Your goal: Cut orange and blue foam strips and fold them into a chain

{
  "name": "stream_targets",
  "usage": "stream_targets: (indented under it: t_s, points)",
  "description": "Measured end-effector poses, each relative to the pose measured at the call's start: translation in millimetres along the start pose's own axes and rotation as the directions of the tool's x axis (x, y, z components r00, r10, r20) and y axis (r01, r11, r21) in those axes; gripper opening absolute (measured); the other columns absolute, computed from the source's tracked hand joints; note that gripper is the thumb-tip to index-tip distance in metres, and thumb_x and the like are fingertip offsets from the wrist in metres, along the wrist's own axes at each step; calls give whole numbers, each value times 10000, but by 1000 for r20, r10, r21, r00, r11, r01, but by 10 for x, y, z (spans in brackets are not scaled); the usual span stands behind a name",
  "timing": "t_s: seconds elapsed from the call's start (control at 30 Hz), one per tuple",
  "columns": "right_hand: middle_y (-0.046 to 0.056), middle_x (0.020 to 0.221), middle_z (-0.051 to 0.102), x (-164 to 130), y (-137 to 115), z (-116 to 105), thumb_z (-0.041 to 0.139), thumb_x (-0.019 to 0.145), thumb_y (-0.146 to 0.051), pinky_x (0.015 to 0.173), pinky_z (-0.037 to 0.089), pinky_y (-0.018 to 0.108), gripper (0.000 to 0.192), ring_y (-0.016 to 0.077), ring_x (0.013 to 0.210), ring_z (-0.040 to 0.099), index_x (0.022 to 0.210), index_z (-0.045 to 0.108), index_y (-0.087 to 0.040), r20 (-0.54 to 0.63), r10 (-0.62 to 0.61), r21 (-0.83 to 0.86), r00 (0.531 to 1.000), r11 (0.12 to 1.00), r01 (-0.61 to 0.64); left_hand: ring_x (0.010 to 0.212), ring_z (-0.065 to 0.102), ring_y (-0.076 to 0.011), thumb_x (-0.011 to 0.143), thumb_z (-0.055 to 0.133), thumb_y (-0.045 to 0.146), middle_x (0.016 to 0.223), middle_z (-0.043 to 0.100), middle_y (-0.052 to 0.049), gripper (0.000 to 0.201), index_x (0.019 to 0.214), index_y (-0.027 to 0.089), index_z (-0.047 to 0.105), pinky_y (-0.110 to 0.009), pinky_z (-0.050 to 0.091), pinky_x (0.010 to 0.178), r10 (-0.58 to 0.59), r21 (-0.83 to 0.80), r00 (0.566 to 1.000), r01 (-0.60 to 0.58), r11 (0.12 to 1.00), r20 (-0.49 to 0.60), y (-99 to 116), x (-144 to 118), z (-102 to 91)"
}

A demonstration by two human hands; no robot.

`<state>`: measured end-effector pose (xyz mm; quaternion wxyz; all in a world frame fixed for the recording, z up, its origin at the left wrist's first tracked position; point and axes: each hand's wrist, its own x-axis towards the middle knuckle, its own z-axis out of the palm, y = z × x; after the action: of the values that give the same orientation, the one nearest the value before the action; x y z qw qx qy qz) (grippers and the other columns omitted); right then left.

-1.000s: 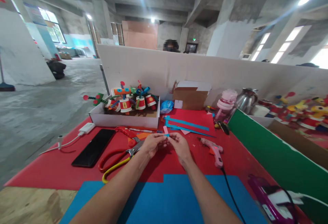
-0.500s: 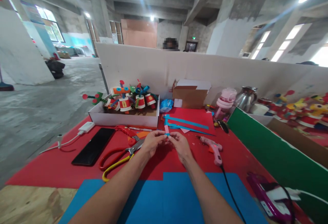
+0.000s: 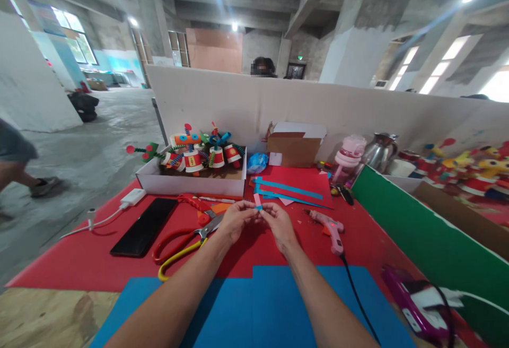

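Over the middle of the red table covering, my left hand (image 3: pixel 235 220) and my right hand (image 3: pixel 279 224) meet, both with fingers pinched. Between their fingertips is a small paper piece (image 3: pixel 258 202), a pink strip with a blue part across its lower end. The fingers hide some of it. Just beyond lie blue paper strips (image 3: pixel 292 189) on red paper. Red- and yellow-handled scissors (image 3: pixel 204 231) rest by my left wrist, partly behind it. To the right of my right hand, a pink glue gun (image 3: pixel 332 228) lies on its side.
A white box (image 3: pixel 191 184) of paper-cup figures stands back left, near a black phone (image 3: pixel 143 227). Blue sheets (image 3: pixel 294 305) cover the front. A green panel (image 3: pixel 397 231) borders the right, with a pink bottle (image 3: pixel 350 157) behind. The glue gun's cord runs toward the front edge.
A person's leg and shoe have come into view on the floor at far left. My hands keep their pinch on the paper piece, almost unmoved.
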<state>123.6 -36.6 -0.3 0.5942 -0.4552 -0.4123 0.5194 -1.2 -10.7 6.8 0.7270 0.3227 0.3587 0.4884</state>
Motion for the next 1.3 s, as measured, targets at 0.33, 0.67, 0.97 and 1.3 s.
stream_targets:
  t_s: [0.33, 0.67, 0.97, 1.3]
  points:
    - [14, 674, 679, -27, -4, 17, 776, 551, -378, 649, 507, 286, 330, 150, 627, 631, 778, 662, -167, -74, 38, -30, 997, 999, -41, 492, 594, -117, 457, 858, 258, 610, 660, -20, 385, 750, 109, 657, -223, 446, 485, 41, 150, 998, -46, 988, 41, 3, 24, -45]
    - [16, 625, 673, -40, 3, 29, 798, 527, -371, 571, 495, 253, 340, 143, 581, 636, 769, 675, -167, -77, 126, 14, 989, 992, -126, 475, 532, -74, 457, 841, 218, 590, 648, -5, 298, 691, 112, 689, -198, 407, 484, 91, 130, 995, -95, 987, 38, 44, 1, -5]
    - [13, 637, 676, -65, -35, 33, 804, 517, -322, 592, 498, 243, 313, 125, 582, 630, 753, 673, -163, -82, 170, 36, 982, 985, -168, 470, 507, -83, 461, 838, 247, 564, 636, -13, 293, 678, 110, 696, -218, 392, 487, 70, 175, 997, -76, 982, 45, 39, 3, -28]
    - [12, 627, 671, -73, -72, 13, 812, 523, -277, 581, 513, 250, 279, 131, 571, 636, 740, 673, -168, -60, 227, 61, 972, 973, -223, 530, 509, -95, 501, 792, 199, 550, 613, 6, 160, 572, 146, 658, -220, 401, 562, 212, 309, 977, -210, 928, 26, 37, 20, -31]
